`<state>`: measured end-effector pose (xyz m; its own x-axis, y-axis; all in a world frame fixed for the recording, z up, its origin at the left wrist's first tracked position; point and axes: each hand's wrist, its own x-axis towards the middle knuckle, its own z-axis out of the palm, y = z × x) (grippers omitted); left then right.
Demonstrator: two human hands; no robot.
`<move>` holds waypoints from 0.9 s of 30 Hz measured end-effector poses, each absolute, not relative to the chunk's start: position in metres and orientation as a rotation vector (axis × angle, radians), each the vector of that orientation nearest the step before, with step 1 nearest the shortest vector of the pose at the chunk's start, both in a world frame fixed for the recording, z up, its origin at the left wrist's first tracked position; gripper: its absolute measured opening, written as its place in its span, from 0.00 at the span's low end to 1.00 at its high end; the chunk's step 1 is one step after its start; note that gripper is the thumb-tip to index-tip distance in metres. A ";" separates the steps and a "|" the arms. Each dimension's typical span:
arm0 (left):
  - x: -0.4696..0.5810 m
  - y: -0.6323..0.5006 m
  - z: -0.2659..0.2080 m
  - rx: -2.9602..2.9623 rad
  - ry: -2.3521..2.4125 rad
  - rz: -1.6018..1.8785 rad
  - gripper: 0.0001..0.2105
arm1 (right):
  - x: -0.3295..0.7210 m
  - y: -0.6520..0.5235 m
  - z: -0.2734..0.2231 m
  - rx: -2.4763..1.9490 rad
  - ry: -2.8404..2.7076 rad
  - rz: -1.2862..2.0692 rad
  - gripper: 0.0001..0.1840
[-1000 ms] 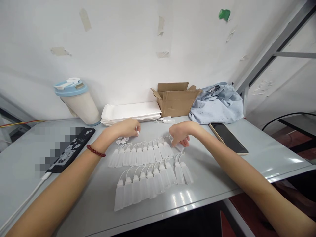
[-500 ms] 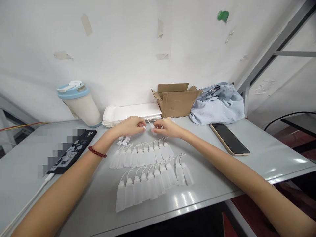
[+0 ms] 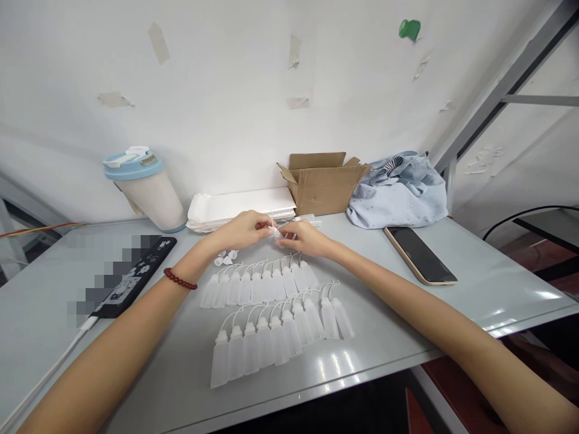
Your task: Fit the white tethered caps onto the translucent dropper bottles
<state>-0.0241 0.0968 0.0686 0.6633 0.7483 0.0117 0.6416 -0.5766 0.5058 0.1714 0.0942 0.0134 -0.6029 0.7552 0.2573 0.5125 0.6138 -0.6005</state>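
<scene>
My left hand [image 3: 246, 230] is closed, its thumb and fingertips pinching a small white plastic cap [image 3: 274, 231]. Facing it, my right hand [image 3: 307, 237] is closed around a small translucent squeeze bottle, mostly hidden by the fingers. The cap and the bottle's top meet between my fingertips; whether the cap is seated I cannot tell. Below my hands lie two rows of similar squeeze bottles, a back row [image 3: 257, 288] and a front row [image 3: 265, 346], each bottle with a thin curved strap at its top. Several loose white caps [image 3: 226, 259] lie under my left wrist.
Behind my hands are a stack of white padded envelopes [image 3: 239, 205] and an open cardboard box [image 3: 328, 190]. Blue cloth [image 3: 398, 193] and a phone [image 3: 420, 255] sit to the right. On the left stand a tumbler [image 3: 151, 193] and a black power strip [image 3: 136, 280] with a white cable.
My two hands have come together, bringing the cap in the left against the bottle top in the right. The rows of bottles have stayed in place.
</scene>
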 end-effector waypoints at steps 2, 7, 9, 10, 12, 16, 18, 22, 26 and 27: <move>-0.024 0.097 0.067 2.440 1.099 0.311 0.16 | 0.171 0.094 0.012 -1.001 -2.362 0.630 0.11; -0.022 0.095 0.065 2.524 1.123 0.353 0.15 | 0.169 0.094 0.010 -0.991 -2.393 0.548 0.11; -0.022 0.096 0.064 2.541 1.127 0.358 0.16 | 0.168 0.093 0.010 -0.978 -2.406 0.522 0.11; -0.023 0.096 0.064 2.546 1.126 0.361 0.16 | 0.168 0.093 0.010 -0.972 -2.408 0.515 0.10; -0.023 0.098 0.062 2.550 1.123 0.372 0.16 | 0.168 0.094 0.010 -0.968 -2.407 0.514 0.10; -0.023 0.099 0.061 2.529 1.117 0.385 0.15 | 0.167 0.095 0.008 -0.965 -2.397 0.520 0.10; -0.021 0.098 0.062 2.516 1.140 0.383 0.14 | 0.167 0.095 0.007 -0.960 -2.393 0.509 0.11; -0.018 0.095 0.061 2.495 1.231 0.358 0.13 | 0.168 0.095 0.007 -0.960 -2.392 0.518 0.09; -0.017 0.095 0.060 2.501 1.272 0.343 0.15 | 0.169 0.095 0.007 -0.986 -2.375 0.566 0.05; -0.016 0.095 0.059 2.509 1.263 0.345 0.15 | 0.169 0.095 0.006 -0.993 -2.367 0.580 0.04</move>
<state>-0.0165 0.0950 0.0595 0.5820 0.8098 0.0738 0.7351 -0.5628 0.3781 0.1688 0.0949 0.0064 -0.6062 0.7433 0.2828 0.5283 0.6421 -0.5555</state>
